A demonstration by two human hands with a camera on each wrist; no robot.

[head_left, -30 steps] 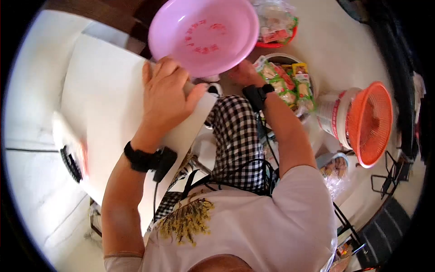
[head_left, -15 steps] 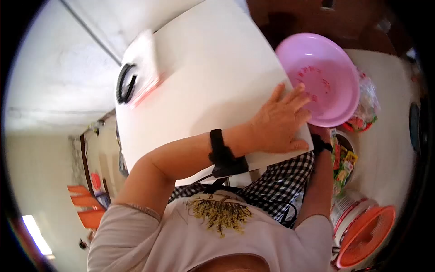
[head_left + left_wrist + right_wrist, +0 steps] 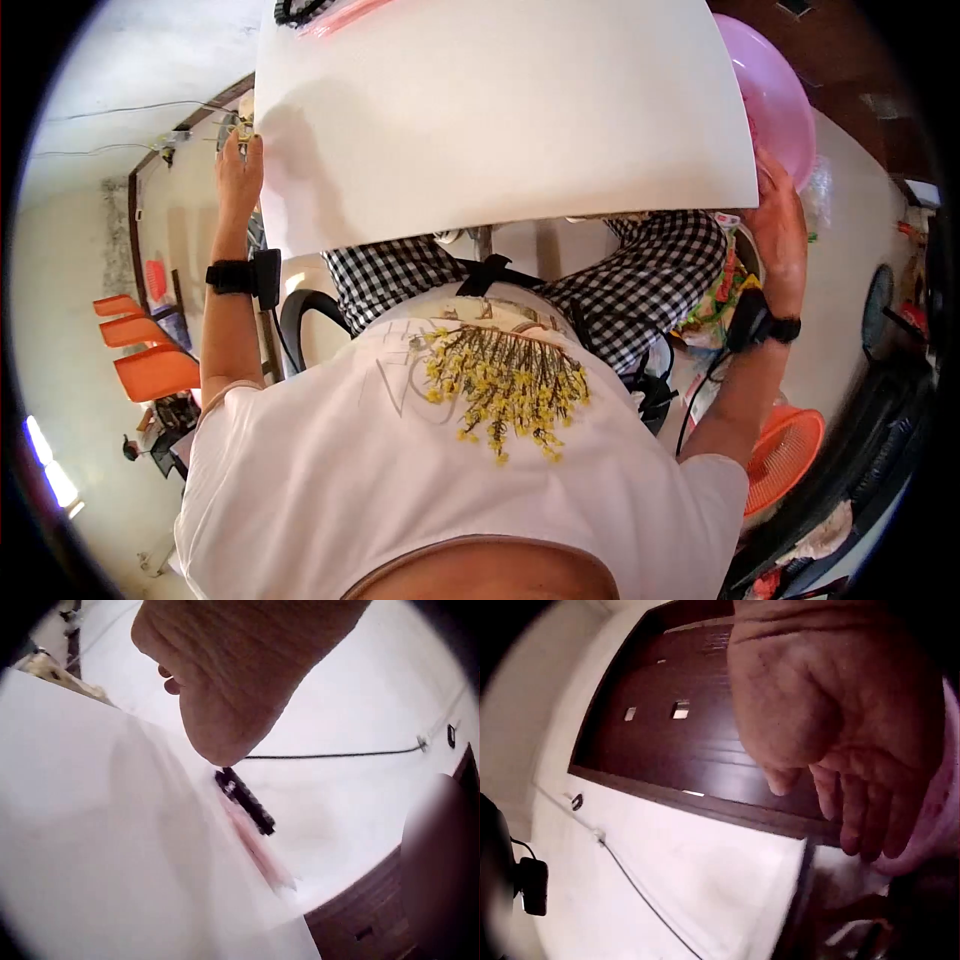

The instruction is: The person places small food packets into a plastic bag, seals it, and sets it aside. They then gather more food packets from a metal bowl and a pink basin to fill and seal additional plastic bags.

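A white table (image 3: 500, 110) stands before me, its near edge over my checkered trousers. My left hand (image 3: 238, 180) is at the table's left edge, fingers pointing away from me; in the left wrist view its palm side hangs over that edge. At the right edge is my right hand (image 3: 780, 225), its fingertips close to a pink basin (image 3: 785, 100) that the tabletop partly covers. The right wrist view shows this palm with loosely extended fingers and nothing in them. Pink-and-white plastic bags (image 3: 255, 851) lie on the far left of the table, with a black strip (image 3: 246, 801) beside them.
Packaged food (image 3: 715, 300) sits low by my right knee, partly hidden. An orange colander (image 3: 785, 455) is behind my right forearm. Orange chairs (image 3: 150, 350) stand off to the left. In the right wrist view, a dark wooden door (image 3: 667, 735) shows past the hand.
My left hand has left the table's right side and moved to its left edge. The right hand has come up from beside the packages to the right edge. The head view has turned.
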